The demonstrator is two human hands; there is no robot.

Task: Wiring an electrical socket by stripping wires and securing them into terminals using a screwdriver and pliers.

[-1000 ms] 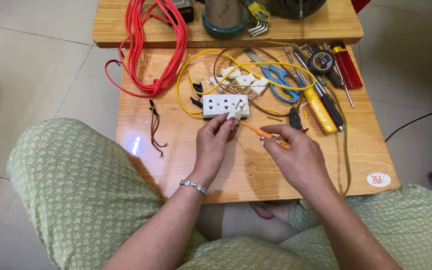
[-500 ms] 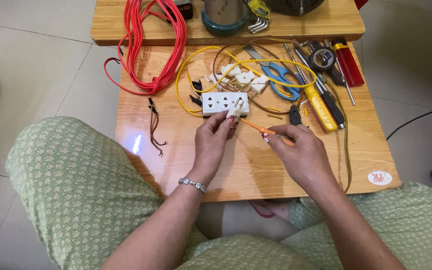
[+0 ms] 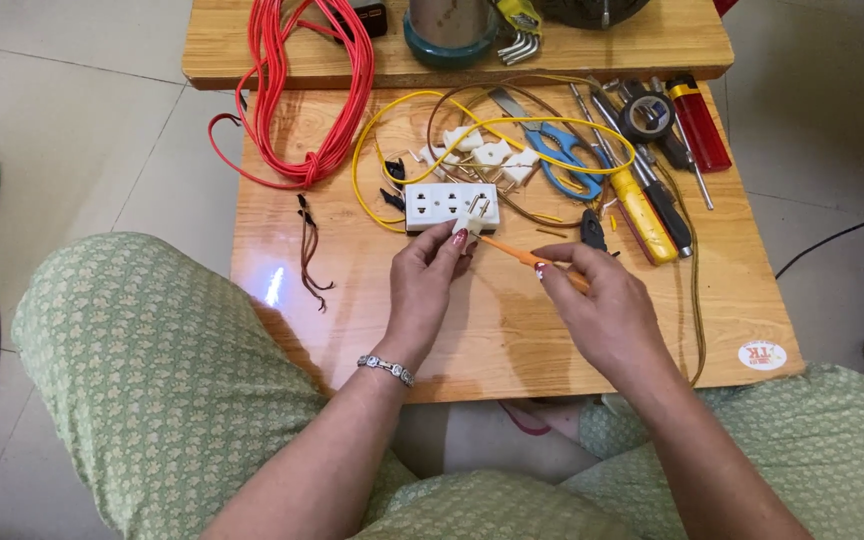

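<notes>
Plug [image 3: 471, 222], small and white, pinched in left hand [image 3: 424, 285] fingers just in front of the socket strip [image 3: 451, 207] on the surface [image 3: 372, 300]. Judged light, rigid plastic, smooth; best held by the body, prongs left free. Right hand [image 3: 602, 305] fingers clenched round an orange screwdriver [image 3: 522, 257], tip at the plug. Against the earlier frames: right hand sits slightly closer to the plug; strip unmoved.

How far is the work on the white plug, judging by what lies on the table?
Done: short cut wire bits lie on the table. In hand: the left hand holds a small white plug while the right hand points an orange screwdriver at it. Left: no wire joins the plug yet; the yellow wire lies loose.
</notes>
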